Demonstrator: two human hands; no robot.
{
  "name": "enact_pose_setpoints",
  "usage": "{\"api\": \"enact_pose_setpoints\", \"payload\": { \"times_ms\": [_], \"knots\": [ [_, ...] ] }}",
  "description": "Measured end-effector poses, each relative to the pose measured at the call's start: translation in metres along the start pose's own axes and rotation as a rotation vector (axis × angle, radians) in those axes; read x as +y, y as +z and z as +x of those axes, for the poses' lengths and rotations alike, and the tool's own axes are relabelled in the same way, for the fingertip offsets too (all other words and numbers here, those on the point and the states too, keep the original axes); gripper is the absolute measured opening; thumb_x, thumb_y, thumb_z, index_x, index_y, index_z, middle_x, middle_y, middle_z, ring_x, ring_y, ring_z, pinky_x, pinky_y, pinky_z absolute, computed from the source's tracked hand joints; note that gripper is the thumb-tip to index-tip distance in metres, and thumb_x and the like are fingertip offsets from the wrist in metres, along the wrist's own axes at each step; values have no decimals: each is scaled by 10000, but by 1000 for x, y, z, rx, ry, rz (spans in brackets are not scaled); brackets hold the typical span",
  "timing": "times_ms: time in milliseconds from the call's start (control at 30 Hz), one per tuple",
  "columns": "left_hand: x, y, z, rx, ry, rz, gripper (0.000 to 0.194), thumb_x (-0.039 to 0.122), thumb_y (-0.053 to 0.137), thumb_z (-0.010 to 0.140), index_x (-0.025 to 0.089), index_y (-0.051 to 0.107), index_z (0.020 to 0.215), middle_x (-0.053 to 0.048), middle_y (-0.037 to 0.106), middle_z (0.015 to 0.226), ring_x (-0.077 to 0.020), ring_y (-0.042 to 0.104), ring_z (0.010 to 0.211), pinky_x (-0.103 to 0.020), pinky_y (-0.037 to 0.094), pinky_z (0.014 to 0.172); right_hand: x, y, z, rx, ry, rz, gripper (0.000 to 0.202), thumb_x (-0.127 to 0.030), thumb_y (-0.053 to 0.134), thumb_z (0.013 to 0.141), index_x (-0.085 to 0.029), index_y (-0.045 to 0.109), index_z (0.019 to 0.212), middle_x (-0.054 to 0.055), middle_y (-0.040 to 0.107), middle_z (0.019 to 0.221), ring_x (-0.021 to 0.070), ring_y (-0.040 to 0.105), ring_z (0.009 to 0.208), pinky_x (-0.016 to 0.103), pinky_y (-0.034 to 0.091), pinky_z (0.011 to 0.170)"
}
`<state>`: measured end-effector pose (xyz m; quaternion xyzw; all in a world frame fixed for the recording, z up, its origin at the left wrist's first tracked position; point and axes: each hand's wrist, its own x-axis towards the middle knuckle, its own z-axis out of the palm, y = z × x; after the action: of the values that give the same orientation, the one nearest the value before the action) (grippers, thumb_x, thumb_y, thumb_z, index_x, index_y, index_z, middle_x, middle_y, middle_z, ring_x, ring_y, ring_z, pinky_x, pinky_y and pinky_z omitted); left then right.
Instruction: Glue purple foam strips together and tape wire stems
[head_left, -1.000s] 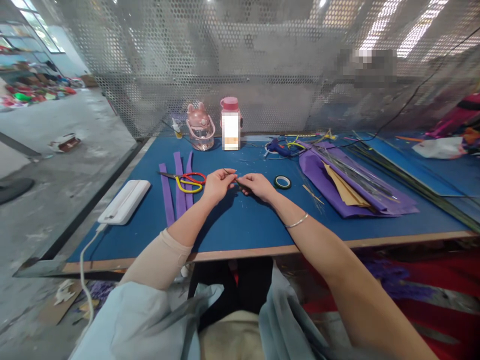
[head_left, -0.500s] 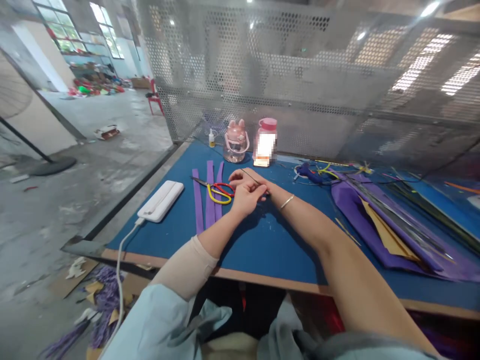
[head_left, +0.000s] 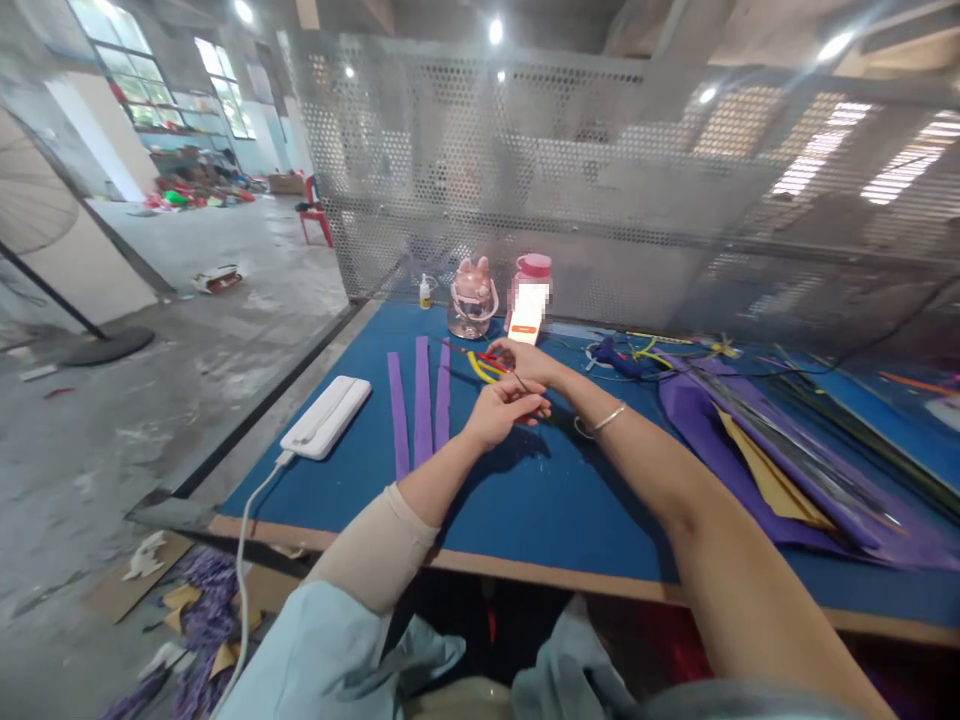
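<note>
My right hand (head_left: 527, 362) grips the scissors (head_left: 482, 368), which have one yellow and one red handle. It reaches across in front of my left hand, and the dark blades point left over the purple strips. My left hand (head_left: 506, 412) is closed in a pinch on a thin dark stick (head_left: 520, 381), close below my right hand. Three flat purple strips (head_left: 423, 400) lie side by side on the blue table top (head_left: 517, 510), left of both hands.
A white power bank (head_left: 326, 418) with a cable lies at the left. A small glue bottle (head_left: 425, 292), a pink animal-eared bottle (head_left: 471, 300), and a lit phone (head_left: 527, 312) before a pink-capped bottle (head_left: 535, 264) stand behind. Purple wrapping sheets (head_left: 690, 410) lie right.
My right hand has taken hold of the scissors and lifted them off the strips, moving them right. My left hand has shifted slightly right with the thin stick.
</note>
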<state>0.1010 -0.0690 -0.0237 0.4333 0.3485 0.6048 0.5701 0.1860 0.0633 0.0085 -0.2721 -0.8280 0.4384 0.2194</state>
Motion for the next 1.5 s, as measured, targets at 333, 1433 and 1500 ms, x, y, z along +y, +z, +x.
{"api": "enact_pose_setpoints", "payload": {
  "times_ms": [333,1433,1500],
  "knots": [
    [-3,-10,15,278,-75,-52,218,220,768,708,144,627,857,-8,660,705,-62,606,586,-144,417,478,2,-30,-214,481,265,544,497,-417,747,641,-217,542,1047,-112,390,517,52,289,369,210,197,371],
    [2,-13,13,240,5,25,369,311,830,619,154,658,904,6,666,712,-83,630,610,-170,461,514,-39,94,-199,221,342,889,478,-310,692,691,-183,513,1116,-94,425,583,44,298,381,154,297,265],
    [2,-15,14,237,9,27,359,308,819,636,156,655,917,7,666,722,-80,628,619,-169,459,520,-36,92,-202,236,331,820,506,-389,695,704,-188,503,1127,-105,397,566,44,264,371,161,268,265]
  ]
}}
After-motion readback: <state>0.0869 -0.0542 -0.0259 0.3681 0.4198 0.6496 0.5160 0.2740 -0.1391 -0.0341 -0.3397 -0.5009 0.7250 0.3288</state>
